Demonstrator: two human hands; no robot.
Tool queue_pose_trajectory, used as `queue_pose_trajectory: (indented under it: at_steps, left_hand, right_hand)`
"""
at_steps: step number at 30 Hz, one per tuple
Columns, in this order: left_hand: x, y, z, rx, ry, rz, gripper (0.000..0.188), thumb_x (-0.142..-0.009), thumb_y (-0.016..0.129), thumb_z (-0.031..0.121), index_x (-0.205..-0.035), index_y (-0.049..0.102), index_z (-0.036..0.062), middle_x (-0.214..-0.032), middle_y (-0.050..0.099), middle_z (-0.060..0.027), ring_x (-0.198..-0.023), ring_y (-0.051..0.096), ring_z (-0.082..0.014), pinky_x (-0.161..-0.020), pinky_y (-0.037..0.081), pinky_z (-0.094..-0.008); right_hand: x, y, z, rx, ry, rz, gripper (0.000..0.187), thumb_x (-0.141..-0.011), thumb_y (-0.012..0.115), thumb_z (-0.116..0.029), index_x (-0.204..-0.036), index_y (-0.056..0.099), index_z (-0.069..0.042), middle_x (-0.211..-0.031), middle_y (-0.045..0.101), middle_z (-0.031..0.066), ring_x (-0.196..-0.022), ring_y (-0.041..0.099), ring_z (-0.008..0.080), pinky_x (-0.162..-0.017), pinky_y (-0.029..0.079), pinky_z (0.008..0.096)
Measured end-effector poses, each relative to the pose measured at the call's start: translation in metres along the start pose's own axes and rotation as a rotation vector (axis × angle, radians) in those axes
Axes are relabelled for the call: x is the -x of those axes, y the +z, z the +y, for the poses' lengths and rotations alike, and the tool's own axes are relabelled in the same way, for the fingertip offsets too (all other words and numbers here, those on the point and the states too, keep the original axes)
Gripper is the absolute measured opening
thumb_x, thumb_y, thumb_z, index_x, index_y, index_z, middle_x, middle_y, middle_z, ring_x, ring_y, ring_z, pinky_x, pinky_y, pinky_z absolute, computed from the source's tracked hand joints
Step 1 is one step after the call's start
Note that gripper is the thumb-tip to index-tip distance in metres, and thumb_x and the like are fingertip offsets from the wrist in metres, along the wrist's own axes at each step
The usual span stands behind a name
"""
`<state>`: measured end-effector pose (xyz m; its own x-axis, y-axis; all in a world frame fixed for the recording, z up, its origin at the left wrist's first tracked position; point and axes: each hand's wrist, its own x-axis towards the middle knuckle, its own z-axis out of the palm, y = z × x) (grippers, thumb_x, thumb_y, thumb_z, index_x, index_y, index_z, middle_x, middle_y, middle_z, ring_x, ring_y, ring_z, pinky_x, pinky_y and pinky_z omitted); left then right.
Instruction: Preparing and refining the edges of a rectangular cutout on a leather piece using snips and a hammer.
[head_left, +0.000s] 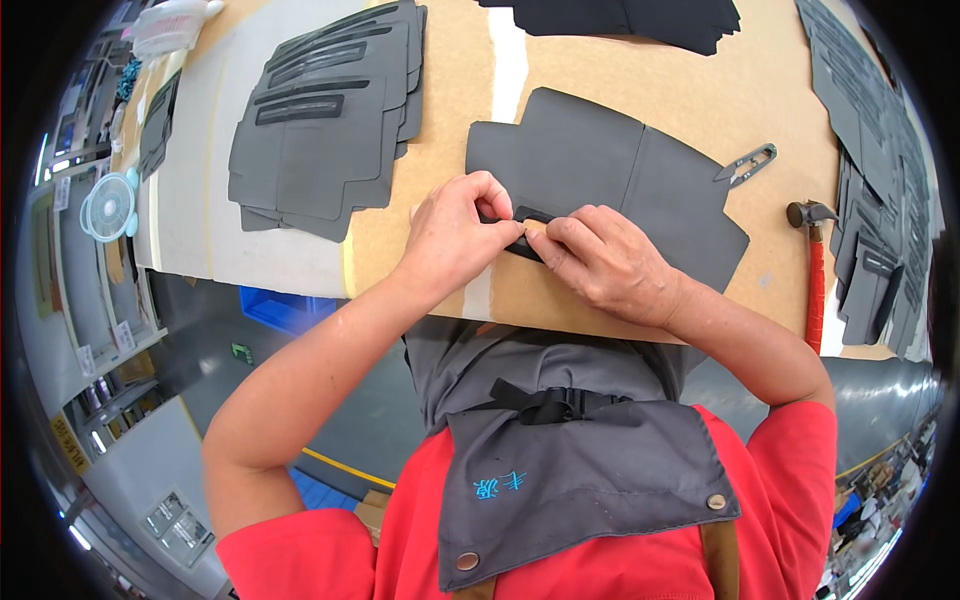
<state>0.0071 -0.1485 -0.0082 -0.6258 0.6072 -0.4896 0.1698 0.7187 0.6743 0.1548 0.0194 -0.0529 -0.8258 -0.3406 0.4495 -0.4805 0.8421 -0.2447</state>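
Note:
A flat dark grey cut panel (600, 170) lies on the tan worktable (720, 90) in front of me. At its near edge both hands pinch a small black strip (528, 232). My left hand (455, 235) grips the strip's left end with thumb and fingers. My right hand (600, 260) holds the right end, fingertips pressed on it. The two hands almost touch each other over the strip.
A stack of grey cut panels (320, 120) lies at the left. More dark pieces (870, 220) are piled along the right edge and at the top (640, 20). Thread snips (747, 163) and a red-handled hammer (815, 270) lie to the right. A small fan (108, 205) stands far left.

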Motion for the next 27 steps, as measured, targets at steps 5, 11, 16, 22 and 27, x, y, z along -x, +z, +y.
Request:
queue_pose_trajectory:
  at_steps: [5, 11, 16, 22, 27]
  left_hand:
    - [-0.001, -0.001, -0.008, -0.021, -0.009, -0.001, 0.016, -0.075, 0.077, 0.016, -0.081, 0.065, 0.0091, -0.084, 0.066, -0.0021, -0.082, 0.066, -0.0185, -0.079, 0.052, -0.0369]
    - [0.008, -0.008, -0.005, 0.03, 0.019, -0.008, 0.015, -0.084, 0.075, 0.007, -0.086, 0.061, 0.0058, -0.08, 0.056, 0.0043, -0.072, 0.049, -0.0041, -0.063, 0.043, -0.0237]
    - [0.003, -0.013, -0.007, 0.211, 0.035, 0.023, 0.012, -0.089, 0.076, 0.008, -0.097, 0.068, 0.0055, -0.083, 0.06, 0.0049, -0.071, 0.05, -0.0027, -0.064, 0.044, -0.0215]
    - [-0.002, -0.006, 0.006, 0.088, 0.053, 0.012, 0.015, -0.088, 0.08, 0.014, -0.094, 0.07, 0.0039, -0.081, 0.065, 0.0034, -0.067, 0.052, -0.003, -0.063, 0.046, -0.0214]
    - [-0.007, -0.008, 0.003, -0.074, 0.124, 0.02, 0.017, -0.083, 0.083, 0.017, -0.089, 0.071, 0.0053, -0.077, 0.065, 0.0014, -0.067, 0.056, -0.0063, -0.063, 0.048, -0.0247]
  right_hand:
    - [-0.002, 0.002, -0.003, 0.031, -0.01, 0.024, 0.038, -0.079, 0.068, -0.006, -0.116, 0.066, 0.004, -0.095, 0.053, 0.0076, -0.083, 0.056, 0.021, -0.072, 0.051, 0.0335]
    - [-0.003, 0.0, -0.005, 0.034, 0.01, 0.0, 0.042, -0.078, 0.07, -0.004, -0.119, 0.067, 0.003, -0.1, 0.057, 0.0082, -0.086, 0.059, 0.0219, -0.075, 0.052, 0.0343]
    - [-0.003, 0.003, -0.006, 0.042, 0.012, 0.008, 0.043, -0.077, 0.071, -0.003, -0.119, 0.067, 0.004, -0.099, 0.057, 0.0075, -0.084, 0.059, 0.0212, -0.074, 0.052, 0.0339]
    - [-0.003, 0.001, -0.005, 0.004, 0.014, -0.002, 0.046, -0.075, 0.071, -0.003, -0.121, 0.066, 0.005, -0.1, 0.056, 0.0083, -0.082, 0.058, 0.0216, -0.072, 0.052, 0.0338]
    - [-0.005, 0.0, -0.005, 0.001, 0.016, -0.022, 0.047, -0.074, 0.07, -0.002, -0.121, 0.066, 0.005, -0.1, 0.055, 0.009, -0.082, 0.057, 0.0223, -0.071, 0.052, 0.034]
